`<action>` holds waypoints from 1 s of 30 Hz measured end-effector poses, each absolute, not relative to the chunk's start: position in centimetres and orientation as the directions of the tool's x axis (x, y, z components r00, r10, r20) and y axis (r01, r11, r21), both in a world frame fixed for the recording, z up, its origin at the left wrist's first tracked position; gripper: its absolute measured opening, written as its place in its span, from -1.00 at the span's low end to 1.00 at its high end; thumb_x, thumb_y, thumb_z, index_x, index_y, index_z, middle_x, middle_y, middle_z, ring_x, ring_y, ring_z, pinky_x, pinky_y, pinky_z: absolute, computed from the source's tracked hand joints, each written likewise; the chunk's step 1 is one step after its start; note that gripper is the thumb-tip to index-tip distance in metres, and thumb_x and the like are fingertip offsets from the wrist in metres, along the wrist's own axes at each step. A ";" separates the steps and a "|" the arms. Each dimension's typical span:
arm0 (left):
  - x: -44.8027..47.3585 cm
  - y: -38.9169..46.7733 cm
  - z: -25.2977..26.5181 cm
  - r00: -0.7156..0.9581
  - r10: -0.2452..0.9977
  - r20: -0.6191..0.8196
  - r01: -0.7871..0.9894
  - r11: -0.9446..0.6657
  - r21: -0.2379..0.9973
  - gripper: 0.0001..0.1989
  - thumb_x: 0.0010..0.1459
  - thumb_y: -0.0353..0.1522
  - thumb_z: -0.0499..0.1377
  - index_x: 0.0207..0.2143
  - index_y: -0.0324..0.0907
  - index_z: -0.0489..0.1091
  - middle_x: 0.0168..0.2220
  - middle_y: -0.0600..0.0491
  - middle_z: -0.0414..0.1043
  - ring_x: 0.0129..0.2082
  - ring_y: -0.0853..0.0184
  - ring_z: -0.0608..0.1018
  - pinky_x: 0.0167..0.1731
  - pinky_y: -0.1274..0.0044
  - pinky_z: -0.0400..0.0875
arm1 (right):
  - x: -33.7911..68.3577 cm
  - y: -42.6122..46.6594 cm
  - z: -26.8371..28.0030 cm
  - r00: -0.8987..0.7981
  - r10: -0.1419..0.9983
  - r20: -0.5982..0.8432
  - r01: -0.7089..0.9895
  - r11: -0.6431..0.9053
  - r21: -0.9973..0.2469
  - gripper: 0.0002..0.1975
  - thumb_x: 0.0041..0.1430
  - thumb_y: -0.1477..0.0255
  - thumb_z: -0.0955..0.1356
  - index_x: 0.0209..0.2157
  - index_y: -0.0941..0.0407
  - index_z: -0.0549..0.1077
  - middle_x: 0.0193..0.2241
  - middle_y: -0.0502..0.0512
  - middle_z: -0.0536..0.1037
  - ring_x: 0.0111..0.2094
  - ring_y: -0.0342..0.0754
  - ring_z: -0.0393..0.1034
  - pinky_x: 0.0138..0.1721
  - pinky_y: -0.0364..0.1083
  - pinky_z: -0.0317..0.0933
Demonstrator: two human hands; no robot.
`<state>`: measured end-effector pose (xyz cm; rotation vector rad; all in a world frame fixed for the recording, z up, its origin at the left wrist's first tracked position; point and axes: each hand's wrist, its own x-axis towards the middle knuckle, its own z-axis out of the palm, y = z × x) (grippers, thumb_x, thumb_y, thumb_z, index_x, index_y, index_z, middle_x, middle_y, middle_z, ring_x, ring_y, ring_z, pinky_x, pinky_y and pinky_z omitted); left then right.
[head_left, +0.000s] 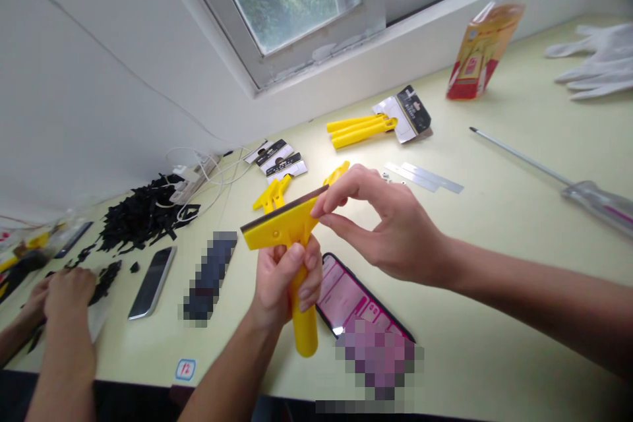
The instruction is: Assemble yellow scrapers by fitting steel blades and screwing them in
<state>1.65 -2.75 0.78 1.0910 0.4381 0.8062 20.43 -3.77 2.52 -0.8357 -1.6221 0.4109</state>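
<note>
Pale table, yellow scraper in left hand, pink-screened phone beneath, screwdriver, bottle

A red-labelled bottle (amber inside) stands near white gloves.

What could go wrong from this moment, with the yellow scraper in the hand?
The right hand has its fingertips at the end of the scraper's dark strip; if that edge is sharp, which I cannot tell, a slip might cut them.

The left hand holds the yellow scraper by its handle beside and partly over the lit phone; if dropped, it could hit the screen.

The small metal pieces lie loose and could be knocked away.
</note>
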 end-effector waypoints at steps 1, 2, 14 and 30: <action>1.7 -2.8 0.8 0.656 0.752 0.065 -0.366 0.241 0.899 -0.74 0.30 -0.23 0.06 -0.40 -0.21 0.28 -0.63 0.21 0.08 -0.78 0.62 0.09 -0.83 0.78 0.06 | 20.4 -3.8 2.5 -0.039 0.712 0.701 0.282 0.681 -0.676 -0.84 0.21 0.61 0.34 -0.27 0.06 0.34 -0.29 -0.01 0.53 -0.24 -0.06 0.39 -0.12 0.02 0.26; 1.7 -2.8 0.8 0.667 0.742 0.065 -0.371 0.255 0.893 -0.73 0.31 -0.23 0.05 -0.40 -0.21 0.28 -0.63 0.21 0.08 -0.78 0.63 0.08 -0.83 0.78 0.06 | 20.3 -3.9 2.5 -0.043 0.710 0.703 0.277 0.684 -0.674 -0.83 0.21 0.61 0.34 -0.26 0.05 0.33 -0.29 0.00 0.52 -0.23 -0.05 0.39 -0.11 0.04 0.26; 1.5 -2.8 0.3 0.693 0.718 0.071 -0.362 0.260 0.895 -0.66 0.32 -0.17 0.03 -0.44 -0.21 0.24 -0.67 0.22 0.08 -0.80 0.62 0.07 -0.82 0.77 0.08 | 19.7 -4.2 2.5 0.057 0.830 0.554 0.138 0.543 -0.828 -0.64 0.11 0.63 0.36 -0.09 0.02 0.29 -0.05 0.08 0.37 0.02 0.03 0.28 -0.02 0.03 0.22; 1.7 -2.9 -0.7 0.703 0.707 0.080 -0.372 0.270 0.888 -0.63 0.33 -0.14 0.02 -0.46 -0.20 0.18 -0.72 0.25 0.03 -0.82 0.63 0.03 -0.84 0.77 0.04 | 19.1 -4.3 2.4 -0.084 0.905 0.417 -0.119 0.407 -0.906 -0.77 0.29 0.52 0.29 -0.06 -0.03 0.29 -0.13 0.02 0.38 -0.07 -0.06 0.32 -0.01 0.00 0.22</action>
